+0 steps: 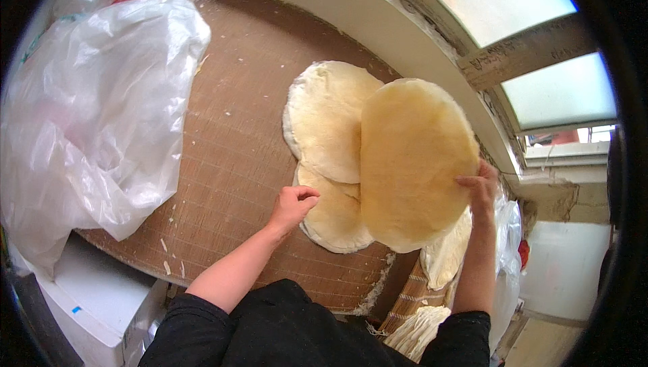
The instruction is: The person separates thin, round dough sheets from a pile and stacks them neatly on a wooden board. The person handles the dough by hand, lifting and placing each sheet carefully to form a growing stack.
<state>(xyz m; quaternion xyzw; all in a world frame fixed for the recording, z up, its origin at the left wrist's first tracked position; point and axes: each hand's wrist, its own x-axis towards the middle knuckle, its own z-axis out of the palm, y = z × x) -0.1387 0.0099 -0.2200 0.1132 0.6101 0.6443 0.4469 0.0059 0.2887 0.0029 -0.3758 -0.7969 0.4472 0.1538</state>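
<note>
My right hand (483, 185) grips the right edge of a thin, pale-yellow oval sheet (417, 164), its thumb lying across the near face. This sheet is raised and covers part of a pile of similar soft, dough-like sheets. Two rounded lobes of the pile show on the board: an upper sheet (331, 119) and a lower sheet (334, 212). Over the lower sheet's left edge is my left hand (291, 207), fingers curled and the thumb close to the index fingertip. Nothing shows in that hand. What exactly the sheets are made of is unclear.
A brown wooden board (238, 129) with pale scraps lies beneath. On the left sits a large translucent plastic bag (101, 114) above a white box (96, 286). A slatted mat (402, 306) with pale strips (420, 331) lies at lower right, near a window ledge (385, 13).
</note>
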